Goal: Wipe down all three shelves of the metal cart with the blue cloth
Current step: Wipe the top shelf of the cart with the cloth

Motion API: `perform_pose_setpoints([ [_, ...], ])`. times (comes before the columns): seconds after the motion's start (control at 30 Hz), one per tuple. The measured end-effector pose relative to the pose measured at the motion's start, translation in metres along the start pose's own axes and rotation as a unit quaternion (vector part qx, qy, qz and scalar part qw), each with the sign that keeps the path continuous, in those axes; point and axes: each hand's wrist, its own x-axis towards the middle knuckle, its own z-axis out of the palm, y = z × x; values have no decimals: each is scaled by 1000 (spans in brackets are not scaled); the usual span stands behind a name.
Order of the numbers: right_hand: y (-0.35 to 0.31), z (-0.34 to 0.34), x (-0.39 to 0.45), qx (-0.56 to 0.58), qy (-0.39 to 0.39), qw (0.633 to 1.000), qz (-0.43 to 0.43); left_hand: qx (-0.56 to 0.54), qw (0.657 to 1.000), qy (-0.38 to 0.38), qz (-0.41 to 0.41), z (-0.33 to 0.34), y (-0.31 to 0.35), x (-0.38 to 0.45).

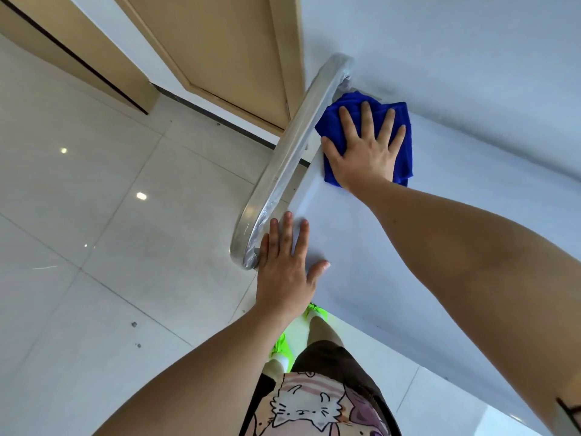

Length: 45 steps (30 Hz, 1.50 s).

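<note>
Top-shelf wiping underway: right hand, fingers spread, presses folded blue cloth flat; left hand (fingers together) steadies. Next likely sweep nearer, then lower shelves.

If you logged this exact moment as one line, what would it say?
step: wiping top shelf | right hand: flat, pressing blue cloth near far corner | left hand: flat, open on shelf beside cart handle | lower shelves: not visible

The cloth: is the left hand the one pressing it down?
No. The right hand lies flat with spread fingers on the blue cloth, while the left hand rests bare on the top shelf beside the handle.
</note>
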Motion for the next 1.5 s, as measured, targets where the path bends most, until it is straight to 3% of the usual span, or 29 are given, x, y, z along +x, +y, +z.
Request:
perform_pose_setpoints([
  [0.4,-16,15,-81,12,-31,999,5,-26,999,-27,-20,-17,12,3],
  [0.73,14,-2,-43,31,-24,999,23,1,998,33,44,-9,29,10],
  [0.9,38,-2,-46,50,-9,998,25,-43,998,11,37,-8,65,15],
  [1.1,102,-7,-67,52,-5,998,40,-44,997,35,52,11,126,5],
  [1.5,253,-22,-130,59,17,992,113,-9,986,-27,164,55,259,-28],
])
